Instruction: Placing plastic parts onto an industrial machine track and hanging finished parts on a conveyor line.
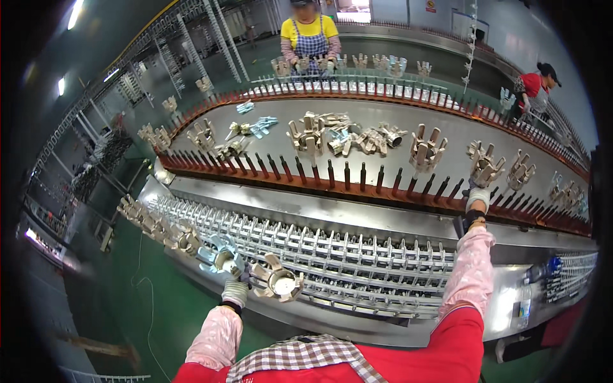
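Note:
At the lower left, my left hand (234,292), in a pale glove, is closed at the underside of a light-blue pronged holder (224,261); the holder partly hides the fingers. Right beside it is a beige pronged holder (278,281) with a round white centre. My right arm reaches far to the right, across the metal rack. There my gloved right hand (477,196) is closed around the base of another beige pronged holder (486,168), its prongs pointing up, at the line of dark upright pins (363,176).
Loose beige and blue holders (370,139) lie piled on the grey table (249,167) inside the pin-lined loop. A wide metal rack (345,255) stands close in front of me. A person in a yellow top (310,35) works opposite; another in red (533,86) stands far right.

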Demonstrator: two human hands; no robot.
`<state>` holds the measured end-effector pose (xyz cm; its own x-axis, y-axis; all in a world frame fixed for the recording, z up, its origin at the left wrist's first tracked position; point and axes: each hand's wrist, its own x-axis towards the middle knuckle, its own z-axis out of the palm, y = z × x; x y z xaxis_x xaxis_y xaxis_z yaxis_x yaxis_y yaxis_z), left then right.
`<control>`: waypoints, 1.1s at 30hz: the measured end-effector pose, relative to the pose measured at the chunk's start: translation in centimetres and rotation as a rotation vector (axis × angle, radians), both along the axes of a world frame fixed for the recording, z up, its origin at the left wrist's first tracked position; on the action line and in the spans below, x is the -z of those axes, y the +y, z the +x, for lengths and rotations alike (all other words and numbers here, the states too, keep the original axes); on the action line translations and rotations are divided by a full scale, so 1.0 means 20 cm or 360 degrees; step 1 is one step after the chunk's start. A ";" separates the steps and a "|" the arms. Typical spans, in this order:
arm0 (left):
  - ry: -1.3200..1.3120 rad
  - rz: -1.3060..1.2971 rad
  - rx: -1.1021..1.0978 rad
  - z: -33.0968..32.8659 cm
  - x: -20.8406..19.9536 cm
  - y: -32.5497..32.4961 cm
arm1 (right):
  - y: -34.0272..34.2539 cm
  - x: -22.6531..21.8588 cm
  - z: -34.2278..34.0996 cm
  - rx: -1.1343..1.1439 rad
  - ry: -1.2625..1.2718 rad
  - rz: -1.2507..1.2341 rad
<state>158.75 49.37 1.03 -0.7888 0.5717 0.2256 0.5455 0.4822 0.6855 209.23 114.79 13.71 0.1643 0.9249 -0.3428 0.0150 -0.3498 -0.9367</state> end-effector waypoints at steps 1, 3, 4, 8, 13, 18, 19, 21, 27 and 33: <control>-0.0203 0.0176 -0.0062 0.02 -0.02 0.01 | 0.01 0.01 -0.02 -0.0032 -0.0334 -0.0075; -0.0183 -0.0135 0.0050 0.05 -0.09 0.01 | 0.03 0.05 -0.07 -0.0206 -0.0765 -0.0037; 0.0047 -0.0632 0.0237 0.04 -0.14 0.01 | 0.01 0.06 -0.10 -0.0256 -0.0881 0.0025; -0.0125 -0.0894 -0.0054 0.09 -0.24 0.02 | -0.03 0.08 -0.23 -0.0045 -0.0048 -0.0068; -0.0157 -0.0741 -0.0105 0.10 -0.22 0.00 | -0.08 0.19 -0.37 -0.0167 0.0130 0.0171; 0.0386 -0.1572 0.0297 0.10 -0.25 0.03 | -0.21 0.05 -0.51 -0.0707 -0.2114 0.1208; -0.0161 -0.0720 -0.0084 0.12 -0.27 0.04 | -0.28 -0.07 -0.51 -0.0518 -0.2029 0.1461; -0.0161 -0.0611 -0.0089 0.13 -0.32 0.08 | -0.40 -0.49 -0.49 -0.0170 -0.1060 0.1732; -0.0039 -0.0608 -0.0042 0.14 -0.31 0.01 | -0.96 -1.40 -0.41 -0.0315 -0.0356 0.2248; -0.0391 -0.0023 0.0080 0.00 -0.06 0.03 | -1.69 -0.73 -0.47 -0.0698 -0.0345 0.1376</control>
<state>158.81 49.95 2.14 -0.7893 0.6136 0.0222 0.3871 0.4693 0.7936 199.89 80.91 28.32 -0.2728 0.8365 0.4752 0.1805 0.5297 -0.8288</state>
